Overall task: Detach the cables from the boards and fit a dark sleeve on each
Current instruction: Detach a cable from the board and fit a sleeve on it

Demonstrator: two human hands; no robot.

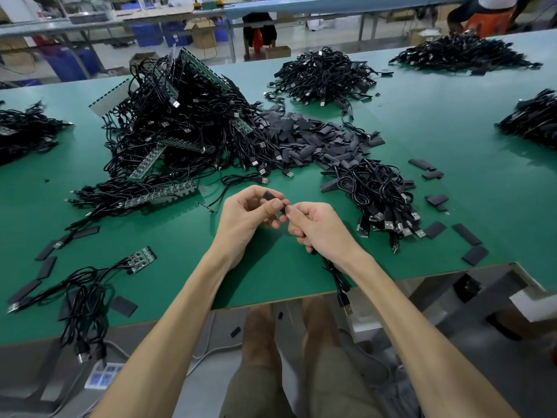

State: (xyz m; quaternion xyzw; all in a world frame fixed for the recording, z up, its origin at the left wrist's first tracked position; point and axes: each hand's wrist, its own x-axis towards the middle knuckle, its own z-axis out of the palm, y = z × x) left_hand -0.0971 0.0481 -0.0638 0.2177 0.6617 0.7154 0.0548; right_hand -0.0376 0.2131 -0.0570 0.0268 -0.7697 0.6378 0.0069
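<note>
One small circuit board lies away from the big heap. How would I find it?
On the green table, look left of the person's left hand, near the front edge. A short green board lies there, black cables trailing from it. Unlike the long boards in the heap, it lies apart.

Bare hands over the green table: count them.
2. The left hand pinches a small dark sleeve; the right hand, beside it, grips a thin black cable. The hands of the seated person at far right may be hidden.
</note>
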